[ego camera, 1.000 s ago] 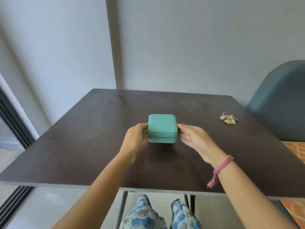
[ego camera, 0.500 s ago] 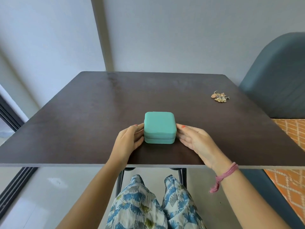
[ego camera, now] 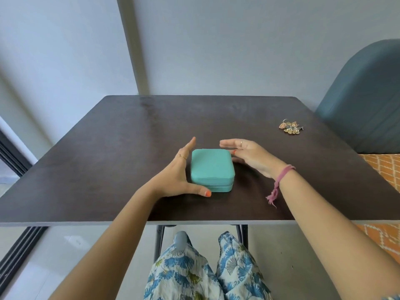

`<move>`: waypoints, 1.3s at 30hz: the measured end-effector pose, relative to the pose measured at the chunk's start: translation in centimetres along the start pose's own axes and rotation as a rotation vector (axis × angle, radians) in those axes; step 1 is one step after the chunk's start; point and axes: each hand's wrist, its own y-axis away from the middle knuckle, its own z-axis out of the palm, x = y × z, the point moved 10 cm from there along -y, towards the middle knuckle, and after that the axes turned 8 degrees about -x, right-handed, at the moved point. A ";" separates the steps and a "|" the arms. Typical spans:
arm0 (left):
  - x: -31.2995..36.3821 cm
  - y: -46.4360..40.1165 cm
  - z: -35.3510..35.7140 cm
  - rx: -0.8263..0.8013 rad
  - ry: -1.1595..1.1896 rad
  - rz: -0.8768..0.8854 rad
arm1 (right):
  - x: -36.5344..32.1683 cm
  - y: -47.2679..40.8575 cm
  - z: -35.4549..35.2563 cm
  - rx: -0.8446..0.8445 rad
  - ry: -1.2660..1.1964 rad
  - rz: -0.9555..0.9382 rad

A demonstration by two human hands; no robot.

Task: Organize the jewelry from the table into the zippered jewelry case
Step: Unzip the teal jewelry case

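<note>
While the teal jewelry case [ego camera: 212, 169] sits shut near the table's [ego camera: 108, 148] front edge, the left hand [ego camera: 177, 172] and right hand [ego camera: 249, 155] flank it with fingers spread (probably seeking its zipper); jewelry [ego camera: 291, 128] waits far right.

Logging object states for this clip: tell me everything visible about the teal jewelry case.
The jewelry case is a squarish teal box with rounded corners and a matte, finely textured cover. A seam line runs around its side; it is closed and lies flat on the dark table, near the front edge. The left hand is open along its left side, thumb by the front corner; the right hand is open at its far right corner.
</note>
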 end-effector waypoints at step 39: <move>-0.5 -1.0 0.3 0.014 -0.128 0.088 | 0.7 -2.9 1.3 -0.513 0.288 0.124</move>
